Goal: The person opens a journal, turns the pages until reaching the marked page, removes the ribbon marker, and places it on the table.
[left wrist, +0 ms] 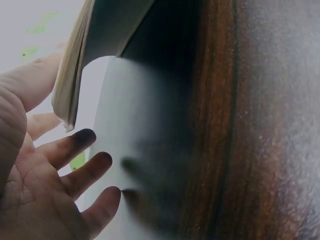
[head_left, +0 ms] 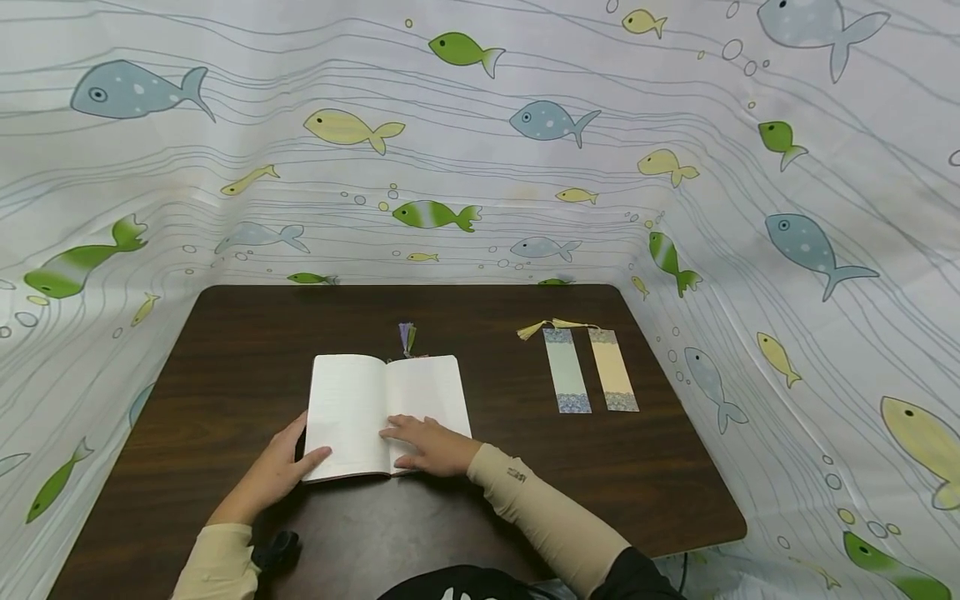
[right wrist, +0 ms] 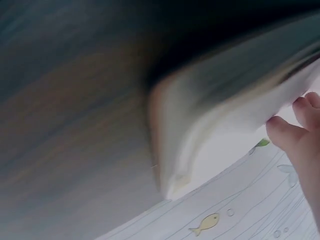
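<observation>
1. Two hands are working on one open book (head_left: 386, 412), which is lying flat near the front middle of the dark brown table (head_left: 225, 367).
2. My left hand (head_left: 281, 468) is holding the book's lower left corner, thumb lying over the left page and fingers spread loosely under the edge, as the left wrist view is showing.
3. My right hand (head_left: 431, 444) is resting on the lower part of the right page, close to the spine, fingers lying flat and relaxed, pressing down and gripping nothing.
4. A purple tassel (head_left: 407, 337) is sticking out past the top edge of the book at the spine; the strip it belongs to is hiding between the pages.
5. Two bookmarks are lying side by side to the right of the book, well apart from it: a pale green bookmark (head_left: 567, 371) and a yellow bookmark (head_left: 613, 371), almost touching each other, their yellow tassels (head_left: 551, 326) trailing toward the far edge.
6. A fish-printed cloth (head_left: 480, 167) is hanging around the table on three sides.
</observation>
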`<state>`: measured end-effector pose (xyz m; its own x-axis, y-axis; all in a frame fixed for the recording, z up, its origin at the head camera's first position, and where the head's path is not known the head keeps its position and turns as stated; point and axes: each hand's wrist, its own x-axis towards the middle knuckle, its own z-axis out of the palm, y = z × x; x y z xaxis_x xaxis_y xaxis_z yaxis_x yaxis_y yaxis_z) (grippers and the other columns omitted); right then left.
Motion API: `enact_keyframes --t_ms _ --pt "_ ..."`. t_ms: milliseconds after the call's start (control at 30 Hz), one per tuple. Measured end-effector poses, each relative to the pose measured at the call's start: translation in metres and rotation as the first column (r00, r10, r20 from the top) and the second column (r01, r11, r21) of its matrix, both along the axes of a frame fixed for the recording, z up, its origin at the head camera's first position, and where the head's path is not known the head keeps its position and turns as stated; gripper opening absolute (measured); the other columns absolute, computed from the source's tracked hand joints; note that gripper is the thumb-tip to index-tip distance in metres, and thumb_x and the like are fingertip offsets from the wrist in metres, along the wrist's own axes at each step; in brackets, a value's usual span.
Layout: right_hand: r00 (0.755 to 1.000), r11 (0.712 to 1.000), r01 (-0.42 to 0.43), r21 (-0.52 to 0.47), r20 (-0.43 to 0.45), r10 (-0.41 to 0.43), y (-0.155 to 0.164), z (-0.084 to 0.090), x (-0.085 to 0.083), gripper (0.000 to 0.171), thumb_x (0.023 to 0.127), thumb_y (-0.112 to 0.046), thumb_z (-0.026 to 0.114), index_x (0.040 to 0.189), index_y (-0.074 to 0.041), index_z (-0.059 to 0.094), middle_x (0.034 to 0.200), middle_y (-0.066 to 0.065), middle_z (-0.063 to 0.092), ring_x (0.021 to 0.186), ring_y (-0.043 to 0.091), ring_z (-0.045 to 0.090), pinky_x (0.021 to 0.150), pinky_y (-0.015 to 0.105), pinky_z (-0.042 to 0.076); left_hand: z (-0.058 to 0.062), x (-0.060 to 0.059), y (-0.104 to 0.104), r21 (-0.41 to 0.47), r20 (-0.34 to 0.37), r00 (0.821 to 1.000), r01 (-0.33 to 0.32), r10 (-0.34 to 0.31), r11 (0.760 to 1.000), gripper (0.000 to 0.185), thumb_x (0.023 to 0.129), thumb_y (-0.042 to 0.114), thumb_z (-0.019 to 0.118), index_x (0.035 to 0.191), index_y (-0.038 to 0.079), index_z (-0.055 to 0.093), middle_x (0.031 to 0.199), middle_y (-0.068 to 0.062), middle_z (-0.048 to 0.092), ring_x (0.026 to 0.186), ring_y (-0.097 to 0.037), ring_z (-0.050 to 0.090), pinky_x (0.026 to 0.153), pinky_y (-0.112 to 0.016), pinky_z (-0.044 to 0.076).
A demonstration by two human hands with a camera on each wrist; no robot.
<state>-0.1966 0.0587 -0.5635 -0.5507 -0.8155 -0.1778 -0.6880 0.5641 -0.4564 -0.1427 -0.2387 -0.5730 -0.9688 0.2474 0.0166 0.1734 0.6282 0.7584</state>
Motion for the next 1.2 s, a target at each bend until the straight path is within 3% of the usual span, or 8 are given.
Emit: enact_keyframes --t_ms 133,300,533,700,833,933,1067,1200 --pt "0.997 0.997 0.043 0.059 -0.068 -0.039 0.012 -0.004 -0.007 0.064 0.1 -0.031 0.066 0.156 -0.012 0.041 0.165 0.01 0.029 0.153 0.021 0.024 0.12 0.045 0.028 0.0 0.002 0.0 -0.025 0.044 0.999 -0.019 0.02 0.999 0.091 0.097 0.03 0.07 0.155 -0.015 0.016 0.154 -0.043 0.025 0.139 -0.061 0.028 0.106 -0.073 0.028" --pt "0.985 0.98 0.141 0.143 -0.118 -0.125 0.034 -0.01 -0.019 0.081 0.092 -0.036 0.075 0.158 -0.008 0.036 0.168 0.013 0.022 0.154 0.026 0.02 0.12 0.045 0.028 0.0 0.004 -0.001 -0.054 0.086 0.996 -0.028 0.033 0.998 0.098 0.096 0.034 0.072 0.159 -0.007 0.009 0.155 -0.043 0.021 0.137 -0.063 0.025 0.104 -0.076 0.028" --pt "0.97 0.938 0.24 0.248 -0.105 -0.22 0.06 -0.01 -0.031 0.114 0.076 -0.051 0.082 0.163 -0.008 0.021 0.17 0.007 0.012 0.156 0.022 0.012 0.118 0.059 0.026 -0.002 0.005 -0.002 -0.079 0.028 1.0 -0.008 0.01 0.997 0.087 0.096 0.027 0.073 0.156 -0.009 0.021 0.156 -0.039 0.026 0.138 -0.06 0.028 0.105 -0.074 0.028" --pt "0.967 0.936 0.238 0.258 -0.153 -0.204 0.063 -0.012 -0.033 0.116 0.074 -0.055 0.082 0.162 -0.009 0.022 0.17 0.004 0.013 0.156 0.02 0.013 0.118 0.061 0.023 -0.004 0.005 -0.003 -0.09 0.005 1.0 -0.005 0.005 0.996 0.084 0.095 0.026 0.073 0.155 -0.009 0.026 0.155 -0.039 0.029 0.138 -0.059 0.03 0.106 -0.073 0.028" --pt "0.949 0.944 0.247 0.218 -0.251 -0.19 0.061 -0.016 -0.032 0.107 0.074 -0.056 0.079 0.159 -0.009 0.034 0.168 0.006 0.023 0.154 0.021 0.022 0.117 0.061 0.026 -0.005 0.005 -0.003 -0.09 -0.007 1.0 -0.002 0.001 0.996 0.083 0.096 0.027 0.073 0.154 -0.01 0.026 0.154 -0.039 0.03 0.137 -0.06 0.031 0.105 -0.073 0.029" --pt "0.918 0.953 0.263 0.151 -0.343 -0.199 0.059 -0.02 -0.03 0.102 0.075 -0.057 0.079 0.155 -0.007 0.041 0.164 0.012 0.031 0.151 0.026 0.029 0.115 0.058 0.031 -0.005 0.006 -0.003 -0.084 -0.005 1.0 0.0 0.0 0.996 0.083 0.096 0.028 0.072 0.154 -0.009 0.026 0.154 -0.039 0.03 0.137 -0.06 0.03 0.104 -0.075 0.029" --pt "0.871 0.95 0.301 0.082 -0.429 -0.239 0.054 -0.023 -0.028 0.111 0.078 -0.06 0.076 0.159 -0.001 0.028 0.162 0.02 0.031 0.149 0.033 0.033 0.114 0.058 0.033 -0.006 0.006 -0.002 -0.081 -0.001 1.0 0.001 -0.001 0.997 0.083 0.097 0.029 0.071 0.155 -0.009 0.025 0.154 -0.039 0.029 0.137 -0.06 0.029 0.104 -0.075 0.028" --pt "0.865 0.946 0.324 0.02 -0.41 -0.287 0.05 -0.021 -0.027 0.12 0.081 -0.058 0.076 0.16 0.004 0.01 0.164 0.02 0.028 0.15 0.034 0.031 0.115 0.063 0.027 -0.006 0.006 -0.002 -0.078 -0.002 1.0 0.003 -0.003 0.997 0.082 0.097 0.029 0.07 0.155 -0.009 0.026 0.155 -0.039 0.029 0.138 -0.06 0.029 0.104 -0.074 0.028"
